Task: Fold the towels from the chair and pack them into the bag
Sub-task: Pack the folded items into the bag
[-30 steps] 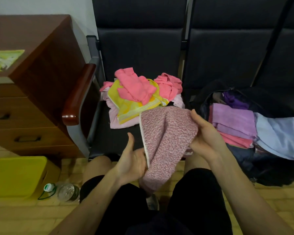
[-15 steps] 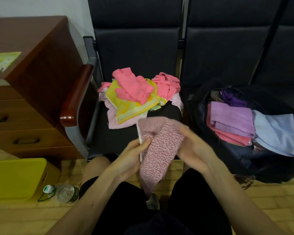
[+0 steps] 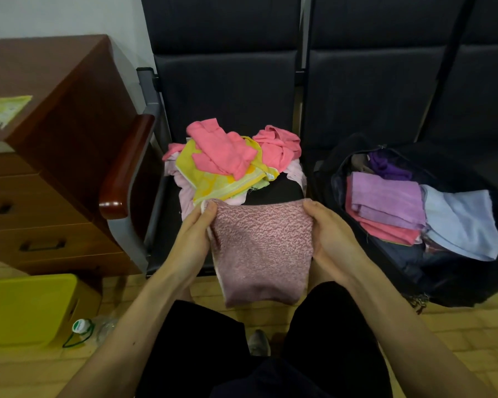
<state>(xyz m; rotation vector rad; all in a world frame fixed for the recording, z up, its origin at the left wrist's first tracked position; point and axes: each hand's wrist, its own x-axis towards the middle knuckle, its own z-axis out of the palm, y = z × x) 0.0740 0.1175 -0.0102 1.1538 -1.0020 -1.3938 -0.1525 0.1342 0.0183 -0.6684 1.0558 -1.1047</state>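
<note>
Spread wider than before, one mottled pink towel (image 3: pixel 260 248) hangs above the knees; left hand (image 3: pixel 191 239) and right hand (image 3: pixel 332 237) hold its top corners, each grip clenched on cloth. Four loose towels (image 3: pixel 213 179) heap on the chair (image 3: pixel 227 90); four folded towels (image 3: pixel 385 196) fill the bag (image 3: pixel 327 173).

Folded mottled pink towel (image 3: pixel 260 248) hangs mid-frame, top corners pinched. Loose pink and yellow towels (image 3: pixel 227 165) heaped on dark chair seat (image 3: pixel 273 191) above it. Open black bag (image 3: pixel 472 288), right of frame, holds folded towels (image 3: pixel 385 202): purple, pink, pale blue.
</note>
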